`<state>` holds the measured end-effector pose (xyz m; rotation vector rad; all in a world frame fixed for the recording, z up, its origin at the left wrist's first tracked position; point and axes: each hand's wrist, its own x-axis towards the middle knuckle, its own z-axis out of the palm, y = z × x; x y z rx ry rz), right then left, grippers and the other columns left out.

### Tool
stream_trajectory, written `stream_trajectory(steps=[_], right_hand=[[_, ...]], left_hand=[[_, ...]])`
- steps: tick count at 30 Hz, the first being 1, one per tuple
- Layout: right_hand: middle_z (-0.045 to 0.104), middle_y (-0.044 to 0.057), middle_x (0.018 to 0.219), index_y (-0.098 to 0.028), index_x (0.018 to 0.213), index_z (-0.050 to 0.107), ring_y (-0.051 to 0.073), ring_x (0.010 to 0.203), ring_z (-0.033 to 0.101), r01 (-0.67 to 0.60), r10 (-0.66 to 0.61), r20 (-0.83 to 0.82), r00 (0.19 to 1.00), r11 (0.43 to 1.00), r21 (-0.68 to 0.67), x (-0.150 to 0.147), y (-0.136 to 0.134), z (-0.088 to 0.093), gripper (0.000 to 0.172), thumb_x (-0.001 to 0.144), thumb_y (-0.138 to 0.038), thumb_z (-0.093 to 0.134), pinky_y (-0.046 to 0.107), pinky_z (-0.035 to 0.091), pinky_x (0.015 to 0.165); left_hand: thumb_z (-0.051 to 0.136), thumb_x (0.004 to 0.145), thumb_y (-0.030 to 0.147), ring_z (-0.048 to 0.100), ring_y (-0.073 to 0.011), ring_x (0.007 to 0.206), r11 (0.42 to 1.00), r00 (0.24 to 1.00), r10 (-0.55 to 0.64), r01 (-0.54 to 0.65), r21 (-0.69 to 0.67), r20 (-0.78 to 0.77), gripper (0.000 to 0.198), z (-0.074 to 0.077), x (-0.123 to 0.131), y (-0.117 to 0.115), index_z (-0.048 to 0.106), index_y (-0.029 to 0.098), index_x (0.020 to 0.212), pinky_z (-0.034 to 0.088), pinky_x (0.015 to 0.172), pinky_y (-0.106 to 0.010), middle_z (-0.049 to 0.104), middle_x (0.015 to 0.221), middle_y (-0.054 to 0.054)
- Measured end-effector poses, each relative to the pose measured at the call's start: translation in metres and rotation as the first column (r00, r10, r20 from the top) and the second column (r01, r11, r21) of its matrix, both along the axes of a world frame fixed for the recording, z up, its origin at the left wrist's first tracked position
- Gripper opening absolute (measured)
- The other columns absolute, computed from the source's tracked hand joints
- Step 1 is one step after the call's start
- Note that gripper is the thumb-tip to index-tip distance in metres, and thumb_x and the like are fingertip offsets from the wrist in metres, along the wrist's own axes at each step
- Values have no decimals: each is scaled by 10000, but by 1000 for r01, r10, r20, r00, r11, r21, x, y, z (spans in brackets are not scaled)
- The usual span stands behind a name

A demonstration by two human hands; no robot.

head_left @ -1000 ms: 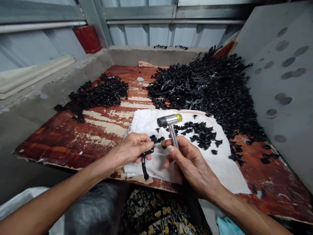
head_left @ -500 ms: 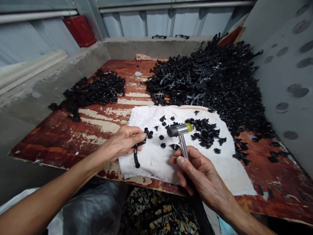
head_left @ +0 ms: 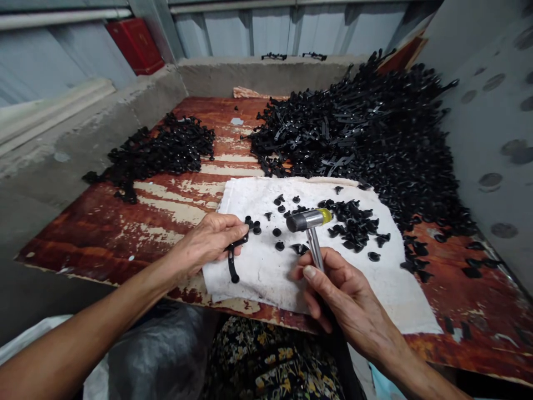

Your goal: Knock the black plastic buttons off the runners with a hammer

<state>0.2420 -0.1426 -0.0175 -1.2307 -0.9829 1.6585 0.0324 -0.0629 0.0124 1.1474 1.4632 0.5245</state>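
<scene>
no lettering, label, brand, number or sign can be read anywhere here.

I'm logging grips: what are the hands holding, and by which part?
Left hand pinches a black piece above its hanging strip; right hand holds a hammer by its handle.

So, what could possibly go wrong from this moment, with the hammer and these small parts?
The left hand pinches the black strap piece, so a stray blow from the hammer in the right hand might hit it.

The small black parts lie loose on the white cloth; if it is jolted, they could scatter.

The large black heap reaches the cloth's far edge, so some pieces might slide onto it.
</scene>
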Motion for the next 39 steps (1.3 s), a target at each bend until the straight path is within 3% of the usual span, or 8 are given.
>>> stream_trajectory(steps=[15, 24, 27, 29, 32, 35, 37, 39], right_hand=[[619, 4, 758, -187, 899, 559, 34, 398, 432, 8, -8, -7, 1000, 1000, 0, 0, 1, 0, 424, 770, -568, 693, 133, 325, 301], [614, 6, 778, -192, 930, 548, 41, 402, 430, -32, 32, 27, 999, 999, 16, 1, -2, -2, 403, 808, -561, 655, 150, 327, 310], [588, -14, 739, -194, 951, 551, 30, 371, 361, -84, 80, 94, 992, 995, 47, 3, -2, -1, 354, 878, -540, 570, 160, 289, 308], [573, -21, 694, -190, 978, 575, 41, 374, 342, -146, 113, 242, 964, 981, 125, 6, 0, 1, 305, 949, -476, 472, 174, 301, 326], [652, 40, 811, -181, 1214, 573, 119, 574, 565, -269, 27, 532, 846, 883, 385, 10, 8, 4, 307, 984, -291, 402, 233, 501, 514], [660, 131, 1153, -164, 1426, 432, 202, 974, 650, -440, -117, 673, 731, 672, 595, 11, 19, 6, 492, 937, -125, 392, 340, 555, 830], [649, 147, 1166, -154, 1462, 389, 208, 969, 655, -525, -190, 727, 660, 575, 627, 9, 26, 7, 567, 904, -56, 370, 351, 560, 830], [658, 127, 1019, -142, 1470, 379, 189, 764, 653, -591, -271, 780, 564, 528, 610, 7, 30, 7, 619, 865, -14, 347, 325, 575, 678]], left_hand=[[699, 627, 437, 394, -40, 422, 1000, 999, 5, -6, -22, -41, 317, -3, 0, 2, 570, 148, 631, 205, 400, -139, 502, 497, 41], [635, 676, 449, 390, -59, 432, 997, 991, -78, 80, 15, -104, 305, -5, -2, 3, 540, 165, 623, 216, 404, -157, 470, 493, 42], [604, 702, 436, 344, -56, 411, 988, 975, -135, 146, 47, -175, 288, -5, -4, 6, 550, 167, 615, 207, 392, -172, 485, 488, 36], [590, 715, 430, 300, -51, 390, 976, 959, -186, 205, 72, -216, 281, -6, -7, 9, 566, 166, 622, 183, 380, -183, 511, 489, 28], [573, 729, 421, 287, -53, 377, 966, 948, -213, 240, 92, -238, 273, -10, -11, 12, 566, 169, 625, 171, 374, -195, 515, 481, 26], [572, 725, 411, 330, -65, 390, 966, 953, -204, 233, 112, -224, 262, -15, -14, 13, 550, 175, 614, 189, 380, -197, 490, 473, 32], [582, 712, 395, 369, -77, 409, 967, 957, -200, 227, 113, -211, 237, -16, -13, 13, 556, 175, 626, 199, 385, -198, 490, 478, 30], [576, 705, 376, 363, -77, 403, 970, 958, -199, 223, 100, -208, 215, -15, -12, 12, 562, 174, 634, 198, 383, -201, 501, 481, 28]])
